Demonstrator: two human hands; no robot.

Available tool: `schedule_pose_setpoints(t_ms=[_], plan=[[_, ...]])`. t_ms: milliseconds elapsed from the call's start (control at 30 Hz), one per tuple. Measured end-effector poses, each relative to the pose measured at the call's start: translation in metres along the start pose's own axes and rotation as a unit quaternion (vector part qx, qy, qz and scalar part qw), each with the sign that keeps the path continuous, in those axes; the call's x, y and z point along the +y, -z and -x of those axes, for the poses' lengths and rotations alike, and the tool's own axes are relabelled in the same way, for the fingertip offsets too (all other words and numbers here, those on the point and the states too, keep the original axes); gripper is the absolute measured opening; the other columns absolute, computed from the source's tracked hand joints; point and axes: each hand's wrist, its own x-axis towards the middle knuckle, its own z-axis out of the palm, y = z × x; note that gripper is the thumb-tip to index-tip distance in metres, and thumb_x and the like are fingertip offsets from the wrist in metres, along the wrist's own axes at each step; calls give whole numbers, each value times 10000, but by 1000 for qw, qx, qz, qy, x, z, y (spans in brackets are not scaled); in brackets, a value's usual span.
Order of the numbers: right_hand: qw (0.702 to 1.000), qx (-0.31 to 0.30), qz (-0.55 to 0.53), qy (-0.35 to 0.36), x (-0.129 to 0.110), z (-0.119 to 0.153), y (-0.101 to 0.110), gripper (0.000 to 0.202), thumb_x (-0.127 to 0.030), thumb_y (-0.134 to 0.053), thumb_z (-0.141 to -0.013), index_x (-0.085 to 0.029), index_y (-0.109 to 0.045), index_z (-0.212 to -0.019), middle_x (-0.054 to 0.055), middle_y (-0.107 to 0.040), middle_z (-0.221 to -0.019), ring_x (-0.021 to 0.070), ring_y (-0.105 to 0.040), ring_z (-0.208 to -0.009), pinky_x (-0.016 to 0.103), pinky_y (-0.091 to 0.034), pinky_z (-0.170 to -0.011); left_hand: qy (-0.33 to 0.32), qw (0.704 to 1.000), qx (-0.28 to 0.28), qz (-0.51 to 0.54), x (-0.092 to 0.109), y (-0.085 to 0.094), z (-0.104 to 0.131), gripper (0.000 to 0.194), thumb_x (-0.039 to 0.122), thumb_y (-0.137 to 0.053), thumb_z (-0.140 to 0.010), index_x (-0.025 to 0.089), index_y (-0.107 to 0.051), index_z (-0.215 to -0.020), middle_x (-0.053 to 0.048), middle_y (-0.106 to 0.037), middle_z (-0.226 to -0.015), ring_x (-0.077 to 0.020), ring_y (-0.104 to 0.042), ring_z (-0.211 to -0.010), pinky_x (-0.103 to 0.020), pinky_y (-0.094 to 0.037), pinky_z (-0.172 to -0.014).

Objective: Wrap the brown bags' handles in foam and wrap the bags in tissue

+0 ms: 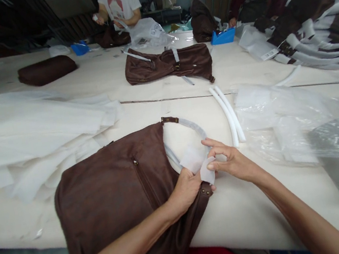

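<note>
A brown leather bag (111,186) with a slanted zipper lies on the table in front of me, its lower part hanging over the near edge. Its handle (192,124) arches out to the right, covered in pale wrapping. My left hand (186,188) is closed at the handle's lower end, by the riveted brown strap tab (206,189), with white tissue paper (193,157) around its fingers. My right hand (230,160) pinches a flap of that paper between thumb and fingers, just right of the left hand.
White paper sheets (29,126) are heaped on the left. Two white foam tubes (228,114) and clear plastic bags (296,121) lie to the right. Farther back are another brown bag (166,66), blue tape dispensers (222,36) and wrapped bags (311,29). Two people (119,3) stand across the table.
</note>
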Motion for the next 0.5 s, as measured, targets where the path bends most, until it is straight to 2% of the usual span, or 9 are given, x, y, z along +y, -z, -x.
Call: schedule_pose_setpoints(t_ms=[67, 100, 167, 233, 267, 333, 433, 500], plan=[[1000, 6, -21, -8, 3, -1, -3, 133, -311, -778, -752, -222, -690, -707, 61, -494, -1481, 319, -322, -1444, 540, -291, -1143, 4, 1000, -3, -5, -2, 4, 2, 414, 408, -733, -790, 161, -664, -1115, -11, -669, -742, -127, -607, -531, -216, -466, -505], [999, 4, -30, -9, 5, -1, -4, 127, -304, -778, -745, -222, -691, -702, 60, -506, -1465, 321, -332, -1432, 525, -368, -1098, 8, 1000, -6, -6, -2, 6, 5, 386, 399, -720, -793, 155, -671, -1088, -15, -670, -734, -135, -616, -539, -219, -464, -509], [998, 1, -54, -17, 8, 0, -5, 100, -297, -773, -737, -223, -708, -718, 66, -526, -1419, 324, -391, -1374, 436, -539, -900, 10, 1000, -14, -1, -5, 12, 10, 323, 387, -683, -802, 130, -687, -997, -48, -690, -762, -168, -654, -614, -239, -487, -563], [997, 5, -71, -23, 10, 1, -6, 80, -295, -770, -727, -227, -733, -750, 76, -553, -1337, 315, -471, -1273, 336, -578, -702, 8, 999, -31, 24, -7, 17, 16, 327, 408, -635, -815, 115, -686, -950, -88, -711, -837, -208, -678, -724, -279, -520, -661], [997, 13, -71, -17, 10, 0, -7, 77, -291, -771, -721, -231, -741, -758, 76, -573, -1279, 305, -502, -1222, 316, -571, -668, 3, 999, -43, 33, -8, 19, 18, 349, 421, -629, -817, 116, -680, -978, -99, -718, -890, -220, -680, -778, -296, -527, -713], [998, 33, -46, 9, 9, -1, -9, 60, -284, -767, -724, -241, -749, -761, 67, -613, -1149, 285, -542, -1135, 335, -561, -724, -15, 999, -48, 21, -9, 21, 20, 413, 449, -658, -817, 127, -649, -1075, -105, -716, -1003, -210, -669, -815, -301, -524, -756], [999, 28, 42, 19, 4, -5, -7, 37, -277, -751, -739, -248, -744, -761, 50, -643, -1002, 265, -581, -1026, 391, -506, -860, -42, 998, -7, -49, -9, 15, 18, 462, 478, -668, -847, 117, -611, -1129, -110, -715, -1019, -150, -631, -678, -260, -498, -644], [994, 13, 106, -8, 1, -11, 0, 113, -302, -788, -697, -247, -737, -782, 45, -650, -962, 258, -595, -950, 395, -484, -859, -41, 997, 8, -63, -8, 11, 16, 460, 491, -621, -880, 104, -605, -1129, -110, -721, -971, -126, -594, -584, -248, -469, -566]])
